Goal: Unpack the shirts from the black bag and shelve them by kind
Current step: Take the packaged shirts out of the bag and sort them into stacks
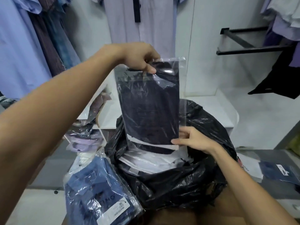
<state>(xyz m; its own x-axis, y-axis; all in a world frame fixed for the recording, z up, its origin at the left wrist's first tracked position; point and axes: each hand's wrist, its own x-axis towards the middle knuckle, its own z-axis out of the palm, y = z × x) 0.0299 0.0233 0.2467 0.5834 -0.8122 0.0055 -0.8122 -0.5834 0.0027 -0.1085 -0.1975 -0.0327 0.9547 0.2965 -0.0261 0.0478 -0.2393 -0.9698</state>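
A dark navy shirt in a clear plastic sleeve (149, 104) hangs upright over the open black bag (175, 181). My left hand (141, 58) pinches the sleeve's top edge. My right hand (193, 138) holds its lower right corner between thumb and fingers. Inside the bag lie more packed shirts, white ones (151, 161) on top. A stack of blue packed shirts (100, 192) leans against the bag's left side.
White cubby shelves (103, 120) at the left hold lilac and dark packed shirts. Shirts hang on the walls around. A black wall bracket (246, 41) juts out at the right. A dark blue packed shirt (282, 172) lies on the grey surface at the right.
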